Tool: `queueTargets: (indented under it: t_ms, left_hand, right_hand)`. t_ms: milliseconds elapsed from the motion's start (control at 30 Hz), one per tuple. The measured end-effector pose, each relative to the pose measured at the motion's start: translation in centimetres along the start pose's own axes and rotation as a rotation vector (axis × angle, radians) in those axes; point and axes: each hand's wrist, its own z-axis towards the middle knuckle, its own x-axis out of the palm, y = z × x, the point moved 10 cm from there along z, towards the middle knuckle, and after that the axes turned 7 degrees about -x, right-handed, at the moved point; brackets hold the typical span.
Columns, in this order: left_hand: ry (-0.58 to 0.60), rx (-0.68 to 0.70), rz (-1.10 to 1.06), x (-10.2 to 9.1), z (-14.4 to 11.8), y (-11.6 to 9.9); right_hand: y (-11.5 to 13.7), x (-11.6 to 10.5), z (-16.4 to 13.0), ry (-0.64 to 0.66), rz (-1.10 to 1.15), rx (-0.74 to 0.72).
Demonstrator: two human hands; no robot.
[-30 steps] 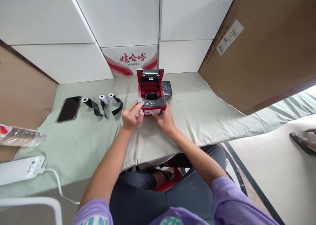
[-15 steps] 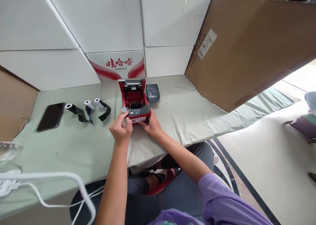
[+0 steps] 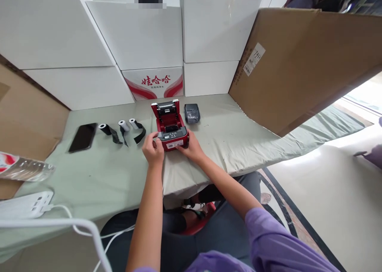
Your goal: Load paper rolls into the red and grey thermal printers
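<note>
On the worktop, the lid-up red printer is clasped between the pressing fingers of the left hand at its eight o'clock and the right hand at four o'clock.

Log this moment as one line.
left hand: holds red device, left side | right hand: holds its right side | lid: raised | around: dark device, three small rolls

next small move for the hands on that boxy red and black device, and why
Perhaps tilt the boxy red-and-black device to check inside: its red lid is raised, and the left hand and right hand grip its front.
</note>
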Motion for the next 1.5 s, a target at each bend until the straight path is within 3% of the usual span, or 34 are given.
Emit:
queueTargets:
  t_ms: [1133, 1233, 1333, 1400, 1500]
  left_hand:
    - [0.093, -0.26, -0.383, 2.6, 0.6, 4.0]
    - [0.118, -0.388, -0.537, 4.1, 2.8, 5.8]
    - [0.228, -0.523, -0.699, 7.0, 5.5, 7.3]
    - [0.316, -0.564, -0.809, 9.0, 6.5, 7.5]
    - [0.382, -0.553, -0.958, 10.4, 6.5, 6.9]
  right_hand:
    - [-1.9, 0.5, 0.2, 0.028, 0.115, 0.075]
    - [-2.0, 0.4, 0.2, 0.022, 0.119, 0.08]
    - [-2.0, 0.4, 0.2, 0.018, 0.129, 0.086]
    - [-2.0, 0.4, 0.2, 0.02, 0.132, 0.09]
    - [-2.2, 0.4, 0.1, 0.028, 0.133, 0.102]
